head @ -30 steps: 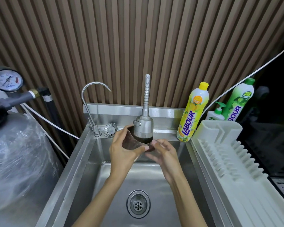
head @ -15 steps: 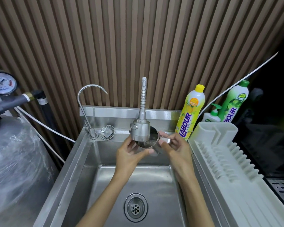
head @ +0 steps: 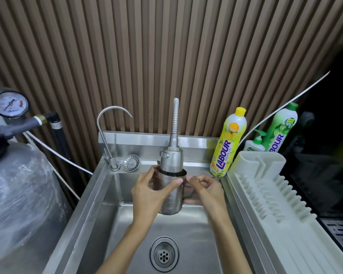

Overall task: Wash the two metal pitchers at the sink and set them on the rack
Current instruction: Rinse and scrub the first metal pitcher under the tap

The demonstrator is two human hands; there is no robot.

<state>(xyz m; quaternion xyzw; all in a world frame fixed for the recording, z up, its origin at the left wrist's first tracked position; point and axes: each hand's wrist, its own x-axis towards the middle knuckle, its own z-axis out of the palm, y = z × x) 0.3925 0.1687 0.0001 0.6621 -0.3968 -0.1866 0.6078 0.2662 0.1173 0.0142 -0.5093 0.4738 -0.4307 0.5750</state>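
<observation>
Under the spray head [head: 171, 159], over the far half of the sink [head: 107, 204], one pitcher [head: 171, 196] is held upright, clear of the sink floor. Its long axis is near vertical, mouth up, with the spray head's lower end at or just inside the mouth. Whether water is running cannot be told.

The body is wrapped by the left hand [head: 147, 192] from the left, with the thumb laid across the near face. The handle, on the pitcher's right side, is taken by the right hand [head: 208, 192] with fingers curled. It is mostly hidden by them, so the exact grip cannot be read. Neither hand is free.

To the right of the sink, just beside its right rim, lies the rack [head: 265, 194]. This pitcher is not yet racked; a second one is not in view.

Judgement: rinse step, task likely under halfway.
- **Key relation:** the rack is on the handle side, so the right hand is nearer and the transfer is best made by it.
- **Clearance:** the pitcher should be lowered clear of the spray head before being moved right, else the rim is likely to be knocked.
- **Draining:** inversion is probably wanted on the rack.
</observation>
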